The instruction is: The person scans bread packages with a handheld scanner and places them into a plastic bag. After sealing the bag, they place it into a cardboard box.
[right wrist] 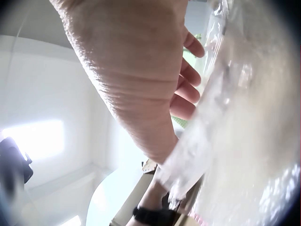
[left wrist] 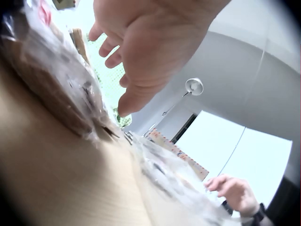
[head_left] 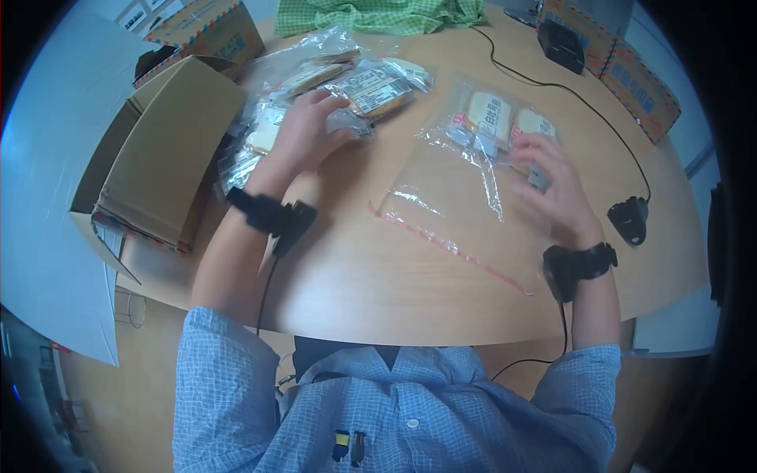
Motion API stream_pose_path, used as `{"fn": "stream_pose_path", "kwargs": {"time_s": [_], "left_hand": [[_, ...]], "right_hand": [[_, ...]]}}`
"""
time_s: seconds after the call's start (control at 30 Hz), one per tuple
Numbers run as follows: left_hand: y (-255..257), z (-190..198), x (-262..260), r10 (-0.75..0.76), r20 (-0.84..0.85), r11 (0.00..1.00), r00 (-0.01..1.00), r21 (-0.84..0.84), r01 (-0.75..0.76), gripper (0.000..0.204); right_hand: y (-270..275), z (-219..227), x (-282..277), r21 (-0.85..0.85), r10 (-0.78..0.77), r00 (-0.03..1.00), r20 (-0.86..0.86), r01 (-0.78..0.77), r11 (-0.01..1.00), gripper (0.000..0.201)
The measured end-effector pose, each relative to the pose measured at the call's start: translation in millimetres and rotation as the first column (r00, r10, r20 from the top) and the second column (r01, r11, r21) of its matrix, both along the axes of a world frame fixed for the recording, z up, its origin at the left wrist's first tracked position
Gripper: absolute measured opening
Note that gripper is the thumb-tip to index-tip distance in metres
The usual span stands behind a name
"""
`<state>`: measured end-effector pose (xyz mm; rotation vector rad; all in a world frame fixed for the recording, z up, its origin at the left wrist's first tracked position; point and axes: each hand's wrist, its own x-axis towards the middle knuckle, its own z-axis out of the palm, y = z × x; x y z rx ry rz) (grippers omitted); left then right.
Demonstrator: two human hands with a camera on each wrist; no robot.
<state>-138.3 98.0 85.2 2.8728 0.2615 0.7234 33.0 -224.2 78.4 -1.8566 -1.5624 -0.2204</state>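
Observation:
A large clear plastic bag [head_left: 430, 177] lies on the table, its red-striped edge toward me. Inside its far end are white packets [head_left: 489, 117] with printed labels. My right hand [head_left: 556, 185] is at the bag's right side, fingers loosely bent over the packets; in the right wrist view, plastic film [right wrist: 193, 146] hides part of the thumb. My left hand [head_left: 303, 134] hovers beside a heap of clear-wrapped food packets [head_left: 378, 91], fingers relaxed and apart, nothing in its grasp. The left wrist view shows this hand [left wrist: 146, 52] above the crinkled wrapping [left wrist: 61, 75].
An open cardboard box [head_left: 165, 150] stands at the left, with another box [head_left: 213, 39] behind it. Green checked cloth [head_left: 378, 17] lies at the far edge. More boxes [head_left: 639, 87], a black device [head_left: 561, 46], a cable [head_left: 568, 91] and a black wrist-strap unit [head_left: 629, 219] are on the right.

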Motion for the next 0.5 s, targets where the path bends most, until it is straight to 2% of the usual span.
{"fn": "stream_pose_path", "kwargs": {"time_s": [0.03, 0.07, 0.13, 0.17, 0.2, 0.23, 0.27, 0.33, 0.4, 0.47, 0.5], "left_hand": [[6.4, -6.0, 11.6, 0.001, -0.039, 1.000, 0.999, 0.021, 0.000, 0.050], [2.8, -8.6, 20.5, 0.006, -0.032, 1.000, 0.999, 0.022, -0.006, 0.050], [-7.5, -13.1, 40.7, 0.089, -0.037, 0.963, 0.995, 0.259, -0.076, 0.063], [-10.2, -16.0, 47.2, 0.124, -0.080, 0.951, 0.989, 0.295, -0.096, 0.065], [-10.2, -17.4, 51.3, 0.124, -0.072, 0.950, 0.990, 0.296, -0.097, 0.065], [-8.7, -21.2, 57.7, 0.188, -0.110, 0.936, 0.976, 0.320, -0.144, 0.058], [-8.5, -25.5, 65.5, 0.247, -0.148, 0.921, 0.958, 0.345, -0.184, 0.052], [-5.4, -26.6, 74.6, 0.212, -0.045, 0.927, 0.976, 0.326, -0.186, 0.027], [1.6, -15.5, 76.2, 0.196, 0.015, 0.960, 0.981, 0.202, -0.195, 0.023], [13.0, -3.0, 68.8, 0.198, 0.206, 0.977, 0.958, 0.030, -0.209, 0.024], [18.6, 5.8, 60.1, 0.201, 0.305, 0.979, 0.931, -0.088, -0.182, 0.024]], "right_hand": [[1.5, 4.0, -7.9, 0.000, 0.007, 1.000, 0.005, -0.007, 1.000, 0.035], [2.4, 8.2, -16.3, -0.089, 0.049, 0.998, -0.033, -0.051, 0.995, 0.035], [4.2, 14.8, -32.0, -0.174, 0.088, 0.994, -0.064, -0.098, 0.980, 0.035], [4.9, 16.8, -39.8, -0.227, 0.119, 0.992, -0.030, -0.123, 0.966, 0.036], [6.1, 19.6, -47.8, -0.281, 0.150, 0.989, 0.002, -0.143, 0.949, 0.036], [8.5, 26.0, -56.8, -0.357, 0.145, 0.989, -0.034, -0.148, 0.922, 0.039], [9.9, 24.1, -57.9, -0.357, 0.135, 0.990, -0.030, -0.137, 0.924, 0.039], [11.0, 11.0, -55.6, -0.348, 0.183, 0.978, 0.103, -0.137, 0.927, 0.029], [12.1, 0.7, -48.1, -0.373, 0.163, 0.984, 0.074, -0.124, 0.920, 0.023], [9.9, -2.8, -43.0, -0.417, 0.145, 0.989, 0.031, -0.119, 0.901, 0.017], [9.9, -3.5, -41.1, -0.364, 0.121, 0.993, 0.013, -0.108, 0.925, 0.012]]}}
